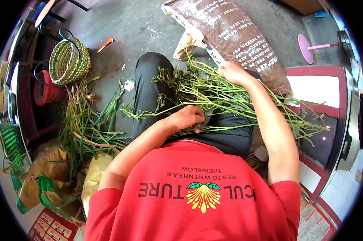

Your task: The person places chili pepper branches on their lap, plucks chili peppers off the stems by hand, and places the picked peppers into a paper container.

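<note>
A bundle of long green plant stems (pixel 213 96) with wilted leaves lies across my lap, its bare stem ends spread to the right. My right hand (pixel 234 74) is closed on stems at the bundle's upper edge. Lower and further left, my left hand (pixel 188 117) has its fingers curled together against the near side of the bundle. What it holds, if anything, is hidden by the fingers. Dark wilted leaves (pixel 165 77) hang over my left knee.
A large brown printed sack (pixel 245 36) lies ahead to the right. Leftward are a woven basket (pixel 70 61), a red bucket (pixel 48 90), long green leaves (pixel 83 120) on the floor and crumpled bags (pixel 48 168). A pink round object (pixel 305 49) stands by the tiled ledge (pixel 314 88).
</note>
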`<state>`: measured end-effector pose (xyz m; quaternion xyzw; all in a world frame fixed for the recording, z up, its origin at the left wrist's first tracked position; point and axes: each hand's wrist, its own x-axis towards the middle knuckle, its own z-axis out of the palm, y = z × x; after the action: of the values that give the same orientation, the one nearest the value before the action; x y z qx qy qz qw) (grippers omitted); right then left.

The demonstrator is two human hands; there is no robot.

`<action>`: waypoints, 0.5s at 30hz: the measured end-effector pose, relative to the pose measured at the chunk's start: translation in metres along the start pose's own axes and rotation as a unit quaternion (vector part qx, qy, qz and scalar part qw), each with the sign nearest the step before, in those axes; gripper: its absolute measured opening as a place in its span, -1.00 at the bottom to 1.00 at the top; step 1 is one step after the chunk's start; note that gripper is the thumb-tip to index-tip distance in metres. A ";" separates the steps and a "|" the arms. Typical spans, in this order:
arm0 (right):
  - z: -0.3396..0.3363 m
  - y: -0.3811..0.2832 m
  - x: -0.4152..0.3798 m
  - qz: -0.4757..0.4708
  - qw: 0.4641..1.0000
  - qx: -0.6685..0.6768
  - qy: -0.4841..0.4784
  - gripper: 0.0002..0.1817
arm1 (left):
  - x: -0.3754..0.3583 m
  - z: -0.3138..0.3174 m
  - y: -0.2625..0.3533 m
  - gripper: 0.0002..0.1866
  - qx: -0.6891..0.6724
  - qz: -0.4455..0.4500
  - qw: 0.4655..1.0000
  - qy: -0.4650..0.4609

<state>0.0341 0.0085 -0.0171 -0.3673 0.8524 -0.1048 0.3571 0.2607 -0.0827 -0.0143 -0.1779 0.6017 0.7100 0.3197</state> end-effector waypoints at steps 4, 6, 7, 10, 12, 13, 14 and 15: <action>0.016 -0.007 -0.008 -0.032 0.995 -0.001 -0.090 -0.69 | 0.030 0.007 -0.022 -0.80 -0.305 0.045 0.951 0.020; 0.013 -0.013 -0.026 -0.017 0.997 0.080 -0.013 -0.69 | 0.051 0.007 -0.036 -0.80 -0.223 0.039 0.967 0.115; 0.006 -0.015 -0.035 -0.005 0.991 0.135 -0.009 -0.70 | 0.043 0.002 -0.021 -0.79 -0.169 0.063 0.978 0.101; -0.026 -0.035 -0.069 -0.051 0.978 0.136 0.148 -0.82 | 0.023 -0.011 0.033 -0.78 0.069 0.099 0.986 0.119; -0.053 -0.065 -0.098 -0.096 0.951 0.113 0.271 -0.89 | 0.058 -0.022 0.020 -0.79 0.086 0.339 0.913 0.210; -0.064 -0.078 -0.109 -0.151 0.924 0.102 0.337 -0.91 | 0.047 -0.028 0.043 -0.79 0.235 0.357 0.867 0.255; -0.073 -0.093 -0.123 -0.194 0.892 0.065 0.403 -0.92 | 0.026 -0.034 0.071 -0.77 0.377 0.364 0.798 0.297; -0.079 -0.105 -0.135 -0.232 0.866 0.042 0.441 -0.91 | 0.009 -0.040 0.090 -0.76 0.490 0.369 0.726 0.312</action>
<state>0.1015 0.0222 0.1579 -0.4549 0.8060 -0.3711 -0.0751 0.1883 -0.1255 0.0380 0.0278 0.9498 0.2830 -0.1305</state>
